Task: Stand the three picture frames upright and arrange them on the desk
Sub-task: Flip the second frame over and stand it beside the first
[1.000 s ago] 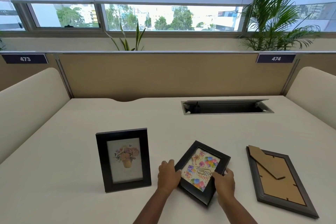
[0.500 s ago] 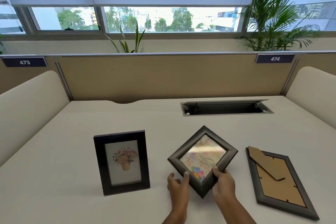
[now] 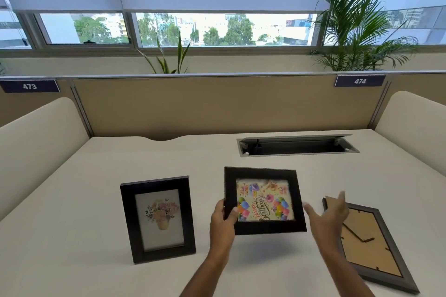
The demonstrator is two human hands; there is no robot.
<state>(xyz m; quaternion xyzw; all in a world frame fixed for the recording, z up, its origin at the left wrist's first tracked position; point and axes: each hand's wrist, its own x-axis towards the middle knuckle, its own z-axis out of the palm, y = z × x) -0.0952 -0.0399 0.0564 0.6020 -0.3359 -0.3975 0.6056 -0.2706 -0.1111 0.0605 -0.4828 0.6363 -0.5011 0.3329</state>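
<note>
A black frame with a flower picture stands upright on the white desk, left of centre. My left hand grips the lower left corner of a black frame with a birthday picture, held in landscape above the desk, picture facing me. To its right my right hand is off it, fingers spread, blurred. A third grey frame lies face down at the right, its brown back and stand showing, partly behind my right hand.
An open cable tray slot is set into the desk behind the frames. A tan partition closes the back, and cream padded dividers flank both sides. Plants stand behind the partition.
The birthday frame has been lifted off the desk and turned from a diamond tilt to landscape. My right hand has let go of it and moved right; my left hand now holds it alone.
</note>
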